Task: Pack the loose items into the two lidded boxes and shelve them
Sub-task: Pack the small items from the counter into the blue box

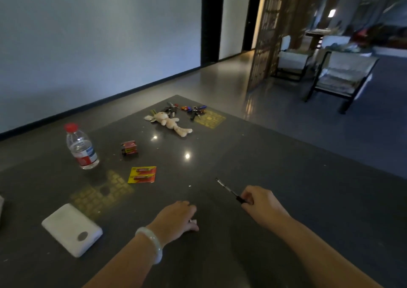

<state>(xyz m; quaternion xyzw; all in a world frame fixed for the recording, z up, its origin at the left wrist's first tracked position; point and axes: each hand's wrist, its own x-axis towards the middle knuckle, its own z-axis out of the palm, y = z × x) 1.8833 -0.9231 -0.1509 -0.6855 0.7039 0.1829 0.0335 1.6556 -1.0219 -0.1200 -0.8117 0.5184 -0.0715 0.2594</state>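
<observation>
My right hand (261,204) grips one end of a black pen (228,189) that points up and left over the dark table (286,177). My left hand (176,218) rests on the table with fingers curled; a small pale thing shows by the thumb, too small to name. Loose items lie ahead: a yellow battery card (142,174), a red battery pack (129,148), a plush rabbit (170,123), two key bunches (193,110), a white power bank (71,229). No lidded box is in view.
A water bottle (82,147) with a red cap stands at the left. The table's far corner lies past the keys, its right edge runs diagonally. Two chairs (339,76) and a wooden screen (266,34) stand across the floor to the right.
</observation>
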